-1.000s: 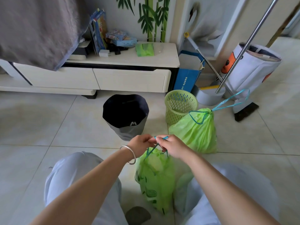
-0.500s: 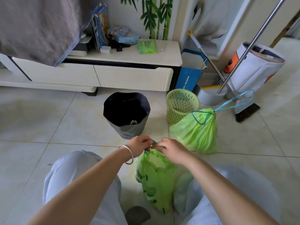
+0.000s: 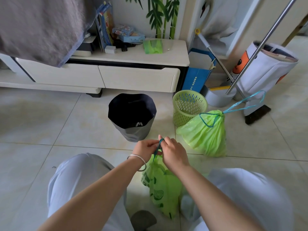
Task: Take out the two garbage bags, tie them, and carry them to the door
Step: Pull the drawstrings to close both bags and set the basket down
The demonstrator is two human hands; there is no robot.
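Note:
A green garbage bag [image 3: 164,187] hangs between my knees, low in the head view. Its teal drawstring [image 3: 158,146] runs up between my two hands. My left hand [image 3: 145,147], with a silver bracelet at the wrist, pinches the string from the left. My right hand [image 3: 174,151] grips the string from the right, fingers closed. The second green garbage bag [image 3: 206,132] sits on the floor to the right, its neck cinched by a blue drawstring [image 3: 243,104] whose loops stick out to the upper right.
A dark grey bin [image 3: 133,117] and a light green plastic basket [image 3: 189,105] stand open on the tiled floor ahead. Behind them is a white low cabinet [image 3: 133,77]. A broom and metal pole [image 3: 256,47] lean at right beside a white fabric bag [image 3: 266,67].
My hands have stayed at the near bag's neck, working the drawstring; the string now stands up between my fingers. The camera has tilted slightly. The far bag has not moved.

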